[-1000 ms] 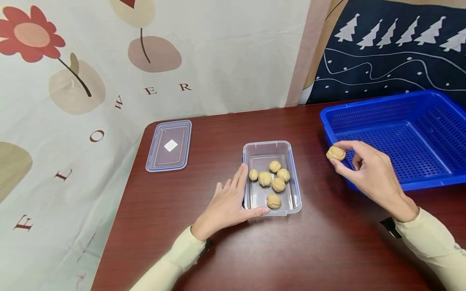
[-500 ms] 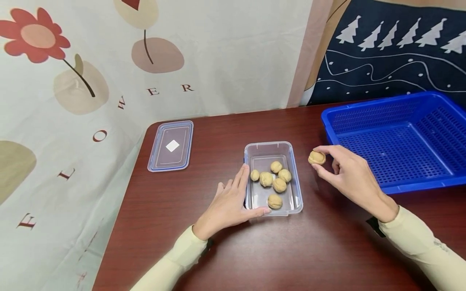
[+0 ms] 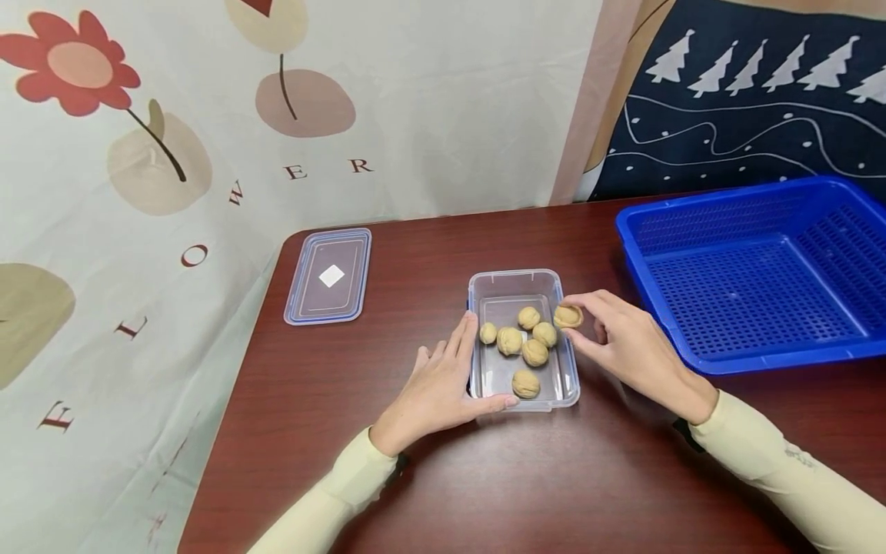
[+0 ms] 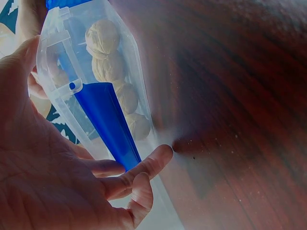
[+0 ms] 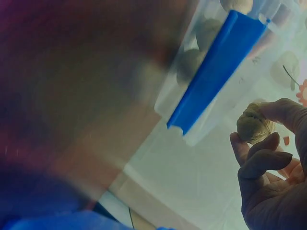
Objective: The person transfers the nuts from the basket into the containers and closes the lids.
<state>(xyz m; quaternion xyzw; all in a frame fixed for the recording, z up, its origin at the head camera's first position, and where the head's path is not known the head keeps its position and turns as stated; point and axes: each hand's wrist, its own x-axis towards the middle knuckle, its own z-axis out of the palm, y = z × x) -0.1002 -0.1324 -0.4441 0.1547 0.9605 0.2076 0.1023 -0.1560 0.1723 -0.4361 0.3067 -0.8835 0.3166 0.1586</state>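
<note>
A clear plastic container (image 3: 493, 285) with several walnuts (image 3: 534, 353) inside stands on the table. My left hand (image 3: 438, 392) rests against it, fingers fairly straight along its left wall and thumb on the near rim. In the left wrist view, those fingers touch the container's side by its blue latch (image 4: 108, 124). Between the thumb and fingers of my right hand (image 3: 631, 346) is a pinched walnut (image 3: 567, 316), held at the container's right rim. The right wrist view shows this same walnut (image 5: 254, 125) at the fingertips, above the container's other blue latch (image 5: 216, 74).
To the right stands a blue plastic basket (image 3: 706, 368) with mesh walls. A clear lid (image 3: 328, 277) with a blue seal and a white sticker lies at the table's far left corner. Behind the table (image 3: 484, 477) hangs a printed cloth (image 3: 443, 108).
My right hand has carried the walnut leftward from the basket's edge to the container's right rim. The left hand has stayed on the container.
</note>
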